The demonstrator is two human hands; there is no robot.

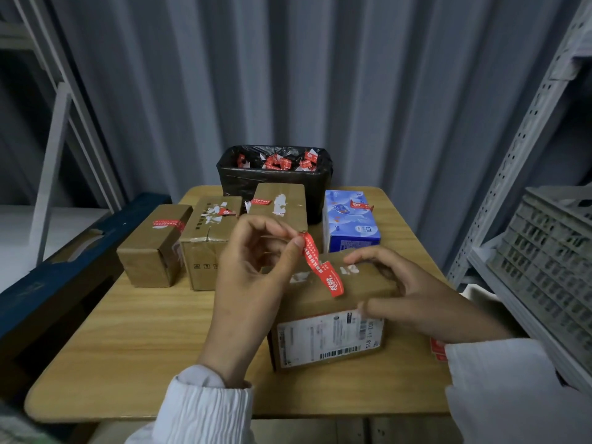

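Note:
A brown cardboard box [323, 302] with a white shipping label on its near side sits on the wooden table [134, 341] in front of me. A red tape strip [320, 264] with white writing runs up from its top face. My left hand [253, 270] pinches the strip's upper end between thumb and fingertips, above the box's left end. My right hand [416, 299] grips the box's right end, fingers over the top and thumb on the labelled side.
Three more brown boxes [153, 248] [209, 238] [278, 203] and a blue tissue pack [350, 219] stand further back. Behind them is a black-lined bin [275, 181] holding red tape scraps. A grey crate [551, 264] and metal shelving stand at the right.

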